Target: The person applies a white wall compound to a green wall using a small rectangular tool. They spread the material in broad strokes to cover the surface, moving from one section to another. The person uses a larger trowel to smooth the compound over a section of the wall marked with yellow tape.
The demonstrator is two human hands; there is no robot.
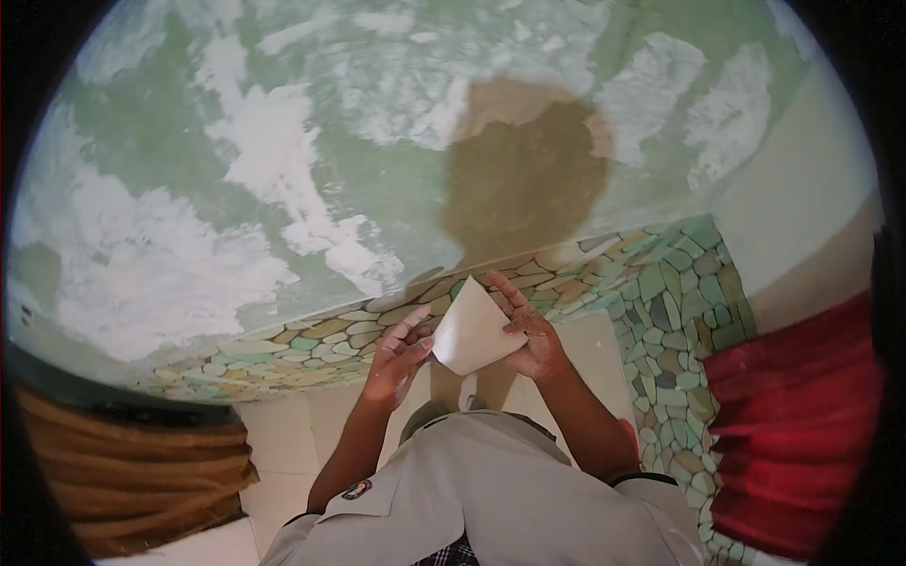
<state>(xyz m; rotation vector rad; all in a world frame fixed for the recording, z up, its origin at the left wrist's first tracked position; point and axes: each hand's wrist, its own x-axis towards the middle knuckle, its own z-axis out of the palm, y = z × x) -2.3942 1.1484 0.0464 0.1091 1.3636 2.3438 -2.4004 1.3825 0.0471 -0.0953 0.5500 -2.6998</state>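
Observation:
A stiff off-white sheet of paper is held up in front of my body, its pointed corner toward the wall and its lower left edge curving. My right hand grips the sheet's right side, thumb on the near face and fingers reaching behind it. On the other side, my left hand pinches the left corner between thumb and fingers. Pale dust or paste marks the fingertips. The face of the sheet turned away from me is hidden.
Ahead stands a green wall with rough white patches and a head-shaped shadow. Along its base runs a band of stone cladding, continuing down the right. A brown curtain hangs left, a red curtain right. Pale floor tiles lie below.

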